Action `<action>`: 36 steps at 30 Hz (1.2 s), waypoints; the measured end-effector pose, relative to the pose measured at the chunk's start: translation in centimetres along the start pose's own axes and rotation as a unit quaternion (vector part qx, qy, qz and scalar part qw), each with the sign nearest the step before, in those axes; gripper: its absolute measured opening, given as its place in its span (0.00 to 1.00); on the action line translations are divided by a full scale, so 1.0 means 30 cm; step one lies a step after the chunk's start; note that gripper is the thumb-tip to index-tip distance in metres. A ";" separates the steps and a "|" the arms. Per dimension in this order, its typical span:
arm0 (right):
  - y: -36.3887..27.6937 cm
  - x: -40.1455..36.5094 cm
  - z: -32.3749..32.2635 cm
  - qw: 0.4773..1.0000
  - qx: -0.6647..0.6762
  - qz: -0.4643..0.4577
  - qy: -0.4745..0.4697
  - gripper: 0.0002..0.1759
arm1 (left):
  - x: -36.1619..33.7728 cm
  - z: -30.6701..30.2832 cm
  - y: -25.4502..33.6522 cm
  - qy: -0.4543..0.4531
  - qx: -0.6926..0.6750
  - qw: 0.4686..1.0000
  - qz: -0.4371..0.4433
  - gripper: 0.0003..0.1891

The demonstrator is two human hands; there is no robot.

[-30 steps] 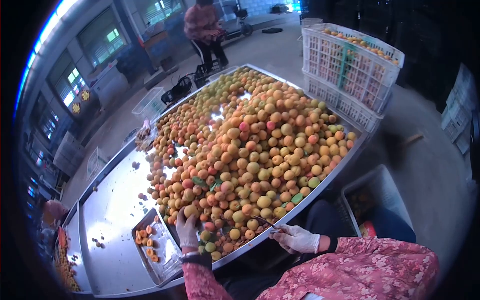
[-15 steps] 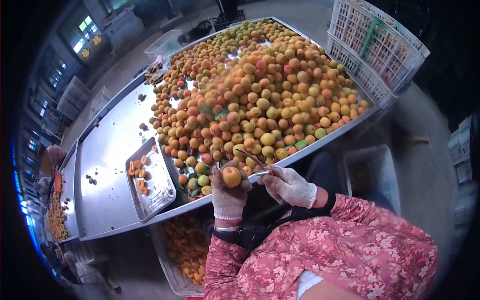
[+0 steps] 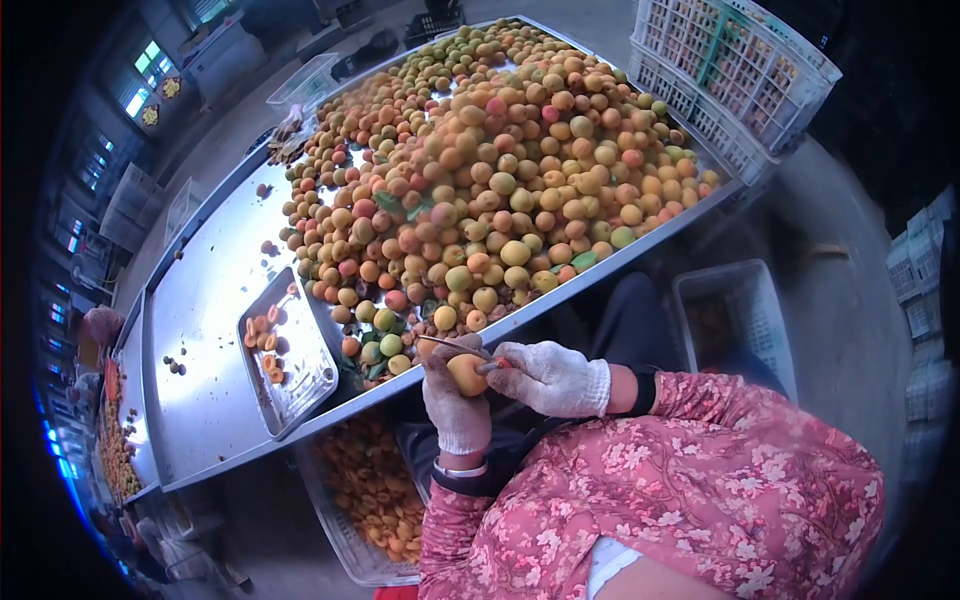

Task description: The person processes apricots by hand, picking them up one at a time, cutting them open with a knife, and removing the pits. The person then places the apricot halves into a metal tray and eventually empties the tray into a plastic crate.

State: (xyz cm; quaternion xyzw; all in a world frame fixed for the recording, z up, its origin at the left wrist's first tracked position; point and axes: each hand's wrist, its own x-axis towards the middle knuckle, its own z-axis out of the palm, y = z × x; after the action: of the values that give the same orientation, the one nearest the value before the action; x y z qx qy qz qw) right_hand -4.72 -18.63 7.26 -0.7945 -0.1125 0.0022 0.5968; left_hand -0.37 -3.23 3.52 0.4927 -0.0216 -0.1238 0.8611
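Note:
My left hand (image 3: 457, 405), in a whitish glove with a soiled palm, is closed round a yellow-orange fruit (image 3: 466, 375) just off the table's front edge. From the right, my right hand (image 3: 553, 378), gloved alike, grips a thin knife (image 3: 452, 344) whose blade reaches across the top of the fruit. The knife's handle is mostly hidden by the fingers. Behind both hands a large heap of apricot-like fruit (image 3: 540, 190) covers much of the metal table (image 3: 200, 400). A metal tray (image 3: 310, 385) with several fruit halves lies left of my hands.
Below the table stands a crate of cut fruit (image 3: 375, 500). Another plastic crate (image 3: 740, 320) is on the floor at right. Stacked white crates (image 3: 735, 75) stand by the table's far right corner. A person (image 3: 103, 325) is at the far left.
My right hand has moved left and down, bringing the knife from beside the fruit to against it. My left hand and its fruit are slightly lower. The whole view has shifted a little.

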 end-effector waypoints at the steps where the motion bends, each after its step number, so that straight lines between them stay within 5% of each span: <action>1: -0.007 -0.002 -0.002 1.000 -0.001 0.000 0.000 0.21 | -0.001 0.003 -0.004 0.000 -0.001 1.000 0.000 0.30; 4: -0.020 -0.018 0.002 1.000 0.004 0.010 -0.006 0.19 | -0.015 0.008 -0.010 0.013 0.025 0.999 0.028 0.31; 7: 0.032 -0.045 0.049 0.996 -0.076 0.015 0.043 0.13 | -0.036 0.040 0.029 0.022 0.273 0.956 0.109 0.32; 10: 0.043 -0.052 0.044 0.998 -0.062 0.022 0.024 0.10 | -0.046 0.069 0.021 0.038 0.225 0.968 0.109 0.31; 11: 0.057 -0.054 0.059 0.999 -0.001 -0.007 0.046 0.14 | -0.044 0.060 0.034 -0.002 0.309 0.936 0.169 0.30; 12: 0.055 -0.052 0.061 0.999 0.025 -0.017 0.044 0.15 | -0.050 0.050 0.035 0.015 0.299 0.947 0.118 0.28; 19: 0.092 -0.035 0.080 0.999 0.007 0.033 0.006 0.17 | -0.034 0.039 0.006 0.038 0.319 0.939 0.124 0.26; 22: 0.119 -0.025 0.092 0.998 0.020 -0.032 0.053 0.19 | -0.024 0.032 -0.007 0.036 0.318 0.938 0.135 0.25; 24: 0.035 -0.007 0.036 0.914 0.287 0.278 -0.070 0.21 | -0.009 0.031 -0.004 0.032 0.376 0.915 0.141 0.25; 28: 0.037 -0.013 0.024 0.888 0.380 0.259 -0.025 0.20 | -0.009 0.090 0.075 0.025 0.391 0.908 0.148 0.23; 33: 0.090 -0.004 0.018 0.951 0.278 0.130 0.044 0.20 | -0.010 0.050 0.077 -0.055 0.422 0.902 0.072 0.26; 35: 0.018 -0.009 -0.023 0.913 0.299 0.278 -0.020 0.22 | -0.001 0.028 0.070 -0.069 0.447 0.889 0.076 0.25; 36: 0.021 -0.005 -0.038 0.913 0.298 0.279 -0.020 0.22 | -0.001 0.025 0.066 -0.082 0.471 0.875 0.078 0.25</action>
State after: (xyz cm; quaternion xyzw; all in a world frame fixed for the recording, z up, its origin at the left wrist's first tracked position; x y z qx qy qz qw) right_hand -4.60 -19.90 6.99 -0.5783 0.1079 0.2178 0.7788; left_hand -0.14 -2.92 5.60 0.8245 -0.1865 -0.0712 0.5294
